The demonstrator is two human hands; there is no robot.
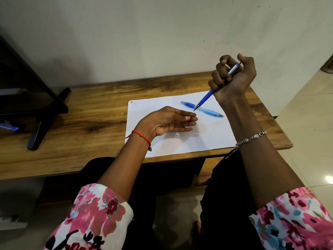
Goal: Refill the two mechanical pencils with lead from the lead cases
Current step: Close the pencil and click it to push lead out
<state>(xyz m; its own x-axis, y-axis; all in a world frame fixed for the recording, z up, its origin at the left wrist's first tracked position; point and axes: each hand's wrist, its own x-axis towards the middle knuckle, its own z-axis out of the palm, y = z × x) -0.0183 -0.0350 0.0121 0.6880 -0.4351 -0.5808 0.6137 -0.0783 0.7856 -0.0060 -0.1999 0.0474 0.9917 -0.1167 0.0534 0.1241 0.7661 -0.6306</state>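
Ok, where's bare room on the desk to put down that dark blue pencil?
Free: wooden desk between black stand and white paper; paper's near right corner. Crowded: around light blue pencil and left hand.

Two bare forearms emerge from loose white sleeves (100, 213) printed with pink, red and blue flowers. A thin red thread bracelet (142, 136) circles the left wrist; a silver chain bracelet (252, 138) circles the right forearm.
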